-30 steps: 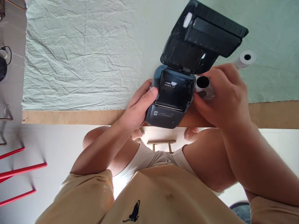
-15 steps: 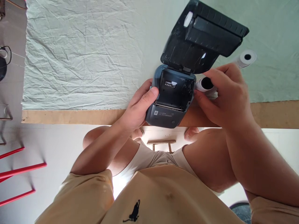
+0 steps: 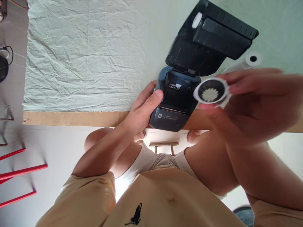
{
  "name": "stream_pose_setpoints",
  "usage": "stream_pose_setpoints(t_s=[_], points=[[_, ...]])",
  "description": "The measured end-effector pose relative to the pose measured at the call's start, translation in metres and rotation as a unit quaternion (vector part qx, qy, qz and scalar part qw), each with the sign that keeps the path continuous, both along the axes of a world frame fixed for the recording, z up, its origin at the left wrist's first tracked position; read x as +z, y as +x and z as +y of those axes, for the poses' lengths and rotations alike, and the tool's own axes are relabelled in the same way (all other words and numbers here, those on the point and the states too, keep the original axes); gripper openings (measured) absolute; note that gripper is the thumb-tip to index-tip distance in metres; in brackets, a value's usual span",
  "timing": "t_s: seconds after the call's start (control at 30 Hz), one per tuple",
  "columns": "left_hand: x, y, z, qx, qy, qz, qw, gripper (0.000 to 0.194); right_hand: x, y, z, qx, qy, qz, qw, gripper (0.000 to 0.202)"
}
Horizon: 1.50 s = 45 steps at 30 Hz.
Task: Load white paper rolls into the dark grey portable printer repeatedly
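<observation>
My left hand [image 3: 148,105] grips the left side of a dark portable label printer [image 3: 169,118], thumb on its edge. The printer's lid [image 3: 199,47] is swung wide open, away from me, and its paper bay shows bare black inside. Between the fingers and thumb of my right hand [image 3: 255,107] is a white paper roll [image 3: 197,92] with a black, toothed core facing up. The roll is beside the printer's right edge; whether they touch I cannot tell. My right hand is blurred by motion.
Another white roll [image 3: 253,59] lies on the pale green cloth [image 3: 85,56] behind my right hand. A wooden table edge [image 3: 75,117] runs in front of me. Red metal bars [image 3: 26,171] are on the floor at left, and a wooden stool [image 3: 163,144] shows under the table.
My right hand has turned and risen with the paper roll, so the core's open end now faces the camera. The printer has shifted slightly right in my left hand.
</observation>
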<state>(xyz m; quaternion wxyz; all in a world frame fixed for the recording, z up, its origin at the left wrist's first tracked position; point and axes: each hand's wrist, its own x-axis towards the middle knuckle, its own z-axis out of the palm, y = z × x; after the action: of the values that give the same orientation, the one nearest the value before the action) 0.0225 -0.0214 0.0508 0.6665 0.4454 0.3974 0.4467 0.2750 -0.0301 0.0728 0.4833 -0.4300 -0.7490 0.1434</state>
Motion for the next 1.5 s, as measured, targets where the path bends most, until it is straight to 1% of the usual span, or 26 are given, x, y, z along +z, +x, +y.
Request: stream_pose_setpoints(t_s=[0.07,0.13,0.23,0.3,0.37,0.43,0.5,0.6,0.63,0.73,0.8,0.9,0.97,1.03,1.13,1.2,1.23,1.3,1.37,1.4,1.47,1.5], points=[[-0.003,-0.001,0.0,0.007,0.02,0.004,1.0,0.063,-0.001,-0.014,0.001,-0.013,0.096,0.049,0.994,0.014],[-0.006,-0.003,0.0,0.006,0.039,0.009,0.999,0.063,-0.003,-0.027,0.001,-0.02,0.14,0.067,0.988,0.015],[-0.008,-0.004,0.001,-0.009,0.061,0.009,0.998,0.062,-0.004,-0.036,0.001,-0.049,0.133,0.005,0.99,0.021],[-0.009,-0.006,0.001,-0.021,0.058,0.008,0.998,0.06,-0.005,-0.036,0.002,-0.069,0.138,-0.054,0.987,0.023],[-0.009,-0.007,0.0,-0.028,0.046,0.013,0.998,0.062,-0.006,-0.035,0.003,-0.076,0.148,-0.09,0.982,0.022],[-0.009,-0.009,-0.002,-0.021,0.035,0.018,0.999,0.063,-0.008,-0.035,0.004,-0.07,0.133,-0.097,0.984,0.021],[-0.01,-0.01,-0.004,-0.014,0.032,0.012,0.999,0.059,-0.01,-0.036,0.005,-0.063,0.117,-0.088,0.987,0.021],[-0.01,-0.009,-0.007,-0.012,0.03,0.005,0.999,0.054,-0.014,-0.037,0.006,-0.073,0.146,-0.05,0.985,0.019],[-0.01,-0.009,-0.008,-0.012,0.027,0.008,1.0,0.055,-0.015,-0.037,0.007,-0.082,0.155,-0.047,0.983,0.019],[-0.009,-0.007,-0.007,-0.001,0.013,0.023,1.0,0.06,-0.015,-0.036,0.005,-0.094,0.148,-0.064,0.983,0.02],[-0.008,-0.006,-0.007,0.006,0.007,0.033,0.999,0.059,-0.013,-0.036,0.001,-0.075,0.139,-0.067,0.985,0.02],[-0.009,-0.006,-0.004,0.011,0.017,0.027,0.999,0.048,-0.011,-0.039,-0.006,-0.016,0.125,-0.055,0.99,0.014],[-0.009,-0.007,0.0,0.006,0.025,0.018,0.999,0.047,-0.012,-0.042,-0.009,0.01,0.126,-0.049,0.991,0.013],[-0.01,-0.009,0.004,-0.004,0.026,0.023,0.999,0.057,-0.014,-0.044,-0.01,0.022,0.132,-0.052,0.99,0.013],[-0.014,-0.014,0.007,-0.024,0.056,0.022,0.998,0.079,-0.016,-0.043,-0.008,0.023,0.126,-0.05,0.991,0.012],[-0.017,-0.017,0.008,-0.057,0.081,0.009,0.995,0.089,-0.014,-0.039,-0.006,0.016,0.12,-0.035,0.992,0.015],[-0.018,-0.019,0.008,-0.072,0.082,0.005,0.994,0.094,-0.013,-0.036,-0.004,0.008,0.12,-0.024,0.992,0.014],[-0.019,-0.02,0.008,-0.08,0.065,0.015,0.995,0.105,-0.011,-0.027,-0.001,-0.013,0.117,-0.019,0.993,0.009],[-0.018,-0.019,0.008,-0.066,0.052,0.039,0.996,0.115,-0.012,-0.017,0.002,-0.047,0.102,-0.015,0.994,0.017],[-0.018,-0.018,0.009,-0.074,0.048,0.054,0.995,0.118,-0.013,-0.013,0.003,-0.063,0.085,-0.012,0.994,0.023],[-0.02,-0.017,0.01,-0.031,0.071,0.055,0.995,0.113,-0.018,-0.008,0.007,-0.066,0.048,-0.005,0.997,0.03],[-0.021,-0.016,0.011,-0.027,0.07,0.05,0.996,0.111,-0.02,-0.008,0.009,-0.055,0.043,0.002,0.998,0.031]])
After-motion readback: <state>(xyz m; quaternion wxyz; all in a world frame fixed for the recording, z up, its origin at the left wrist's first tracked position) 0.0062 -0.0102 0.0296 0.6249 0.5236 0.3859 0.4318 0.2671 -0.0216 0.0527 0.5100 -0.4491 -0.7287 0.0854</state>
